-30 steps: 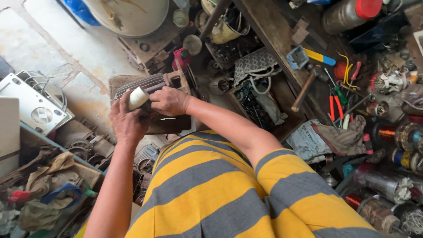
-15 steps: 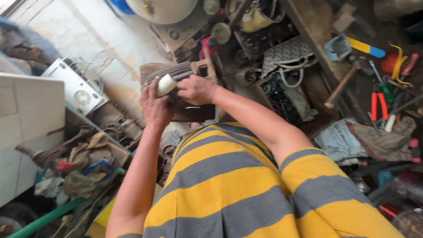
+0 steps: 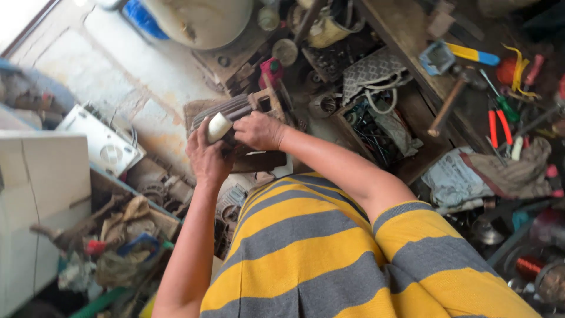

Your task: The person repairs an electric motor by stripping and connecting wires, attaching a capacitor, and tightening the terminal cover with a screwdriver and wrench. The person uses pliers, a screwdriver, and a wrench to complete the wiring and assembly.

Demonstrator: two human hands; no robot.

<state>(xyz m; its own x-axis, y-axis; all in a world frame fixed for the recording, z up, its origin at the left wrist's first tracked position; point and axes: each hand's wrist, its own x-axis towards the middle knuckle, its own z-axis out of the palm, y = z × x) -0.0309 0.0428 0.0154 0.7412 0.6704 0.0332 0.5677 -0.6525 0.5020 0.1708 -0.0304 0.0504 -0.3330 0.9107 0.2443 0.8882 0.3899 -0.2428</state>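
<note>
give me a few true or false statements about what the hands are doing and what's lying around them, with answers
1. The left hand grips a white roll. True.
2. The right hand rests on a grey ribbed motor. True.
3. The right hand holds the hammer. False: the hammer lies untouched on the wooden bench, away from both hands.
4. The red-handled pliers lie on the bench to the right. True.
5. The person wears a plain white shirt. False: the shirt has yellow and grey stripes.
6. The two hands are far apart. False: they are close together at the motor.
</note>
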